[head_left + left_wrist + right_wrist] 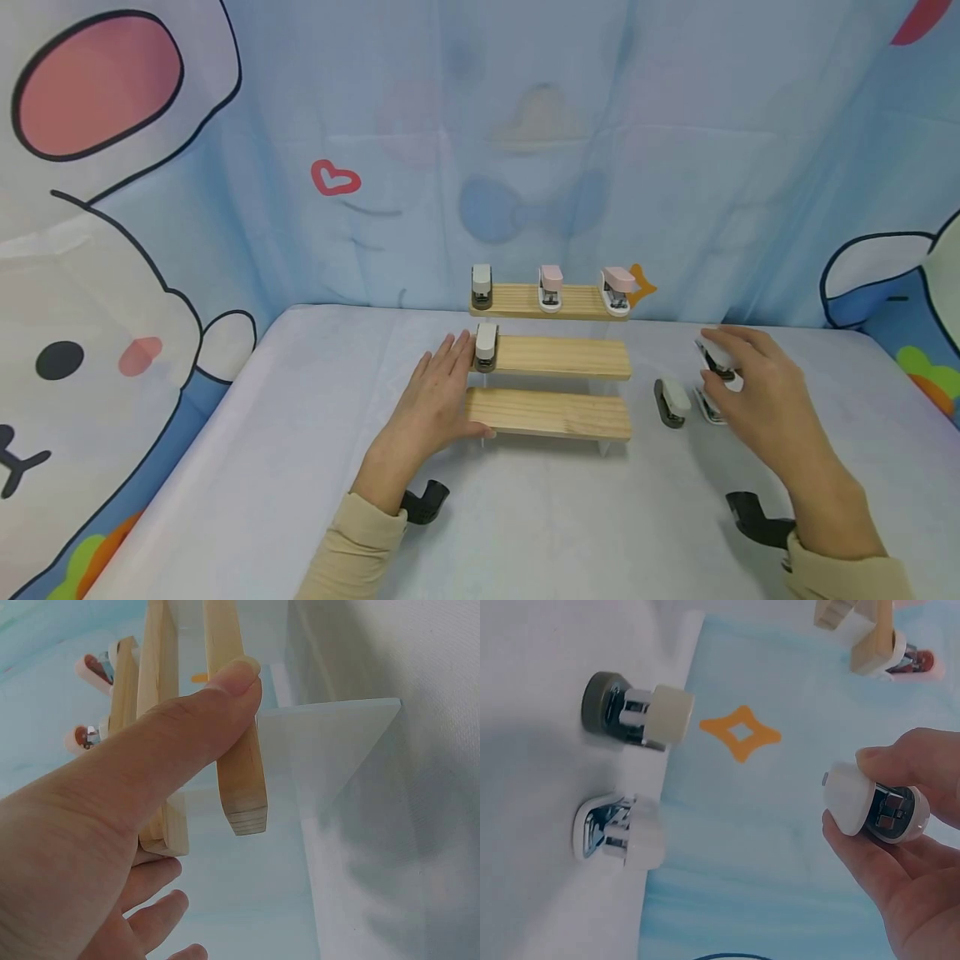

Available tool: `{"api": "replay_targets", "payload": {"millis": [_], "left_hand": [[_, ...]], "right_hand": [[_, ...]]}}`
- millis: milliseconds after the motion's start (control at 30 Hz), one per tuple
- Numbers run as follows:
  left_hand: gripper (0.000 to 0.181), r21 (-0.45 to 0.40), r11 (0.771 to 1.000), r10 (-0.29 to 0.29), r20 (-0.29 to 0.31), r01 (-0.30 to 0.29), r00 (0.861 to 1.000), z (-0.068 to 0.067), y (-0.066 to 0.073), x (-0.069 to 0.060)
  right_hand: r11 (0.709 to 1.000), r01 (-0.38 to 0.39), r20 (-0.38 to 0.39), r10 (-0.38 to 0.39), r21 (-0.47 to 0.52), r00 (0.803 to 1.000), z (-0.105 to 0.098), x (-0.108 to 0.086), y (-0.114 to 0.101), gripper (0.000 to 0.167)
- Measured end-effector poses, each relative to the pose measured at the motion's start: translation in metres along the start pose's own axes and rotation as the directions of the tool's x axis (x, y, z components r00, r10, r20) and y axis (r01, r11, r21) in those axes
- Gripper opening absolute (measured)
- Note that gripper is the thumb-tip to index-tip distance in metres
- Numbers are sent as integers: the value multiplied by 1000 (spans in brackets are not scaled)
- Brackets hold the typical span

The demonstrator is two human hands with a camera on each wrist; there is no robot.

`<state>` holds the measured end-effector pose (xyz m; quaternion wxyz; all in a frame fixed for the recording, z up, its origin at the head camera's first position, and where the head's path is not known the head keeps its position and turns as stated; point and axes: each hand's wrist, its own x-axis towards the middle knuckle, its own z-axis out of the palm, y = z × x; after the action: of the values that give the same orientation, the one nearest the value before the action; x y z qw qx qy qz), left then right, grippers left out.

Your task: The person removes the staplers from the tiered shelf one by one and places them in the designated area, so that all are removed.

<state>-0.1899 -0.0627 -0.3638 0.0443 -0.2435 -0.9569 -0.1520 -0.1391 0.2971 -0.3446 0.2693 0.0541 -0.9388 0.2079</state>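
Right hand [763,390] pinches a white stapler [848,796] at the tiered rack's [562,357] three o'clock.
Left hand [429,408], fingers extended, touches the lowest plank [551,412] at nine o'clock; another stapler [675,398] stands at three.

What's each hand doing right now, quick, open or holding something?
Left hand: open, thumb resting on the bottom shelf.
Right hand: closed, holding a white stapler.

no legible text, labels, brands or numbers on the staplers [675,399], wooden shelves [555,409], bench [555,525], or printed backdrop [420,92]
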Motion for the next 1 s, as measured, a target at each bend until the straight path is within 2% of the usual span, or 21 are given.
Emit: {"api": "replay_targets", "payload": {"millis": [167,500,1000], "left_hand": [[125,-1,1000,-3,-3,3,1000,-1,1,-1],[125,-2,1000,0,-3,0,1000,-1,1,-1],[126,-13,1000,-6,4,6,1000,0,1,-1]], "right_hand": [[1000,-18,-2,18,-7,1000,-2,-1,12,54],[995,-100,49,100,-9,994,-4,-4,31,51],[971,-228,111,235,-68,966,-5,-9,53,54]]}}
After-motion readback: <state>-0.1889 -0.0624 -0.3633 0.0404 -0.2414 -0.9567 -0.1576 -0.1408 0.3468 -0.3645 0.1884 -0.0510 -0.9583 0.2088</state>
